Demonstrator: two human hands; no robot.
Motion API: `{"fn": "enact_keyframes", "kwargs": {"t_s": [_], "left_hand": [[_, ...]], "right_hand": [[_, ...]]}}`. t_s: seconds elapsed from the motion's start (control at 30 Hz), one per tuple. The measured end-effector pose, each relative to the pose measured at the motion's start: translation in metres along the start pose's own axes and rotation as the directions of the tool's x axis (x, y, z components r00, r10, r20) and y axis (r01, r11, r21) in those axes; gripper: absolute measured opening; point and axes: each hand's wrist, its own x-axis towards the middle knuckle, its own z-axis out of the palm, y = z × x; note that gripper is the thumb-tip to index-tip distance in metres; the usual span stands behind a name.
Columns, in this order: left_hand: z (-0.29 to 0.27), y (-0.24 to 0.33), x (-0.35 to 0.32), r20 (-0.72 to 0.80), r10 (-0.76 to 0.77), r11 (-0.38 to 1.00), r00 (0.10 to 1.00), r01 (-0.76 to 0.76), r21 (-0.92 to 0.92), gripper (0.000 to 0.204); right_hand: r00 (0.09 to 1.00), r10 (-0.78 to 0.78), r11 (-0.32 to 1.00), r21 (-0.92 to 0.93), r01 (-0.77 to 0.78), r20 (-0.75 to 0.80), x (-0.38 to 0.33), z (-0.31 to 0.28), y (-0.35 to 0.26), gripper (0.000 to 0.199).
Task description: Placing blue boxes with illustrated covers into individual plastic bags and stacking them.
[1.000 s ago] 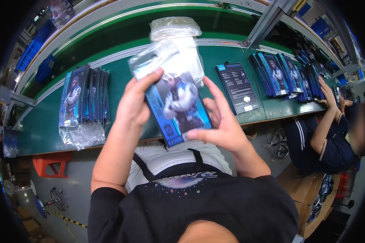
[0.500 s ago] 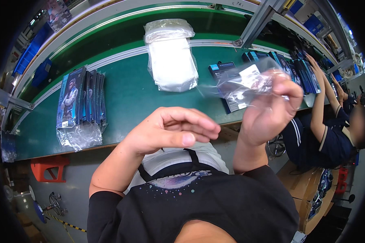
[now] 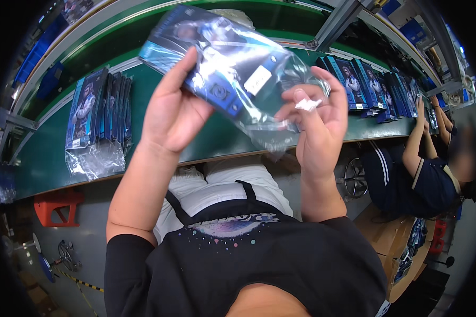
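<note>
A flat dark-blue box (image 3: 195, 37) with a printed figure and a white label sits tilted inside a clear plastic bag (image 3: 272, 132), raised above the green table. My left hand (image 3: 177, 113) is closed on the lower left edge of the bagged box, thumb over its front. At the bag's loose end, my right hand (image 3: 322, 119) has bent fingers on the film. White material (image 3: 308, 104) wraps its thumb tip. The box hides most of a pile of clear bags (image 3: 235, 17) behind it.
Several bagged boxes (image 3: 92, 108) stand in a row at the left of the green table (image 3: 47, 164). More boxes (image 3: 354, 84) line its right side, near a co-worker (image 3: 433, 164). An orange stool (image 3: 58, 208) and an open carton (image 3: 386, 232) stand below.
The box at centre right has been picked up and is now in the clear bag. My left hand has risen and closed on it; the right has shifted slightly left and down.
</note>
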Motion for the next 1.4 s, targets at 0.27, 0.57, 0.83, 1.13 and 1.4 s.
{"fn": "enact_keyframes", "kwargs": {"t_s": [0.27,0.57,0.83,1.13,1.4], "left_hand": [[-0.001,0.009,-0.004,-0.081,0.182,0.979,0.98,-0.173,0.103,0.04],[0.0,0.011,-0.011,-0.156,0.263,0.949,0.952,-0.227,0.219,0.041],[-0.004,0.019,-0.017,-0.191,0.24,0.941,0.952,-0.179,0.288,0.037],[0.001,0.002,-0.03,-0.215,0.062,0.716,0.975,0.107,0.69,0.037],[0.01,-0.022,-0.035,0.061,0.419,-0.071,0.906,-0.034,0.997,0.116]], "right_hand": [[0.811,0.468,0.818,0.175,-0.548,0.352,-0.002,0.004,0.024,0.049],[0.768,0.522,0.769,0.184,-0.612,0.371,-0.003,0.005,0.028,0.039],[0.794,0.517,0.818,0.086,-0.568,0.32,-0.002,-0.001,0.028,0.036],[0.682,0.541,0.779,0.014,-0.627,0.492,-0.014,-0.013,0.05,0.06],[0.75,0.593,0.798,-0.34,-0.498,0.293,-0.026,0.032,0.037,0.032]]}}
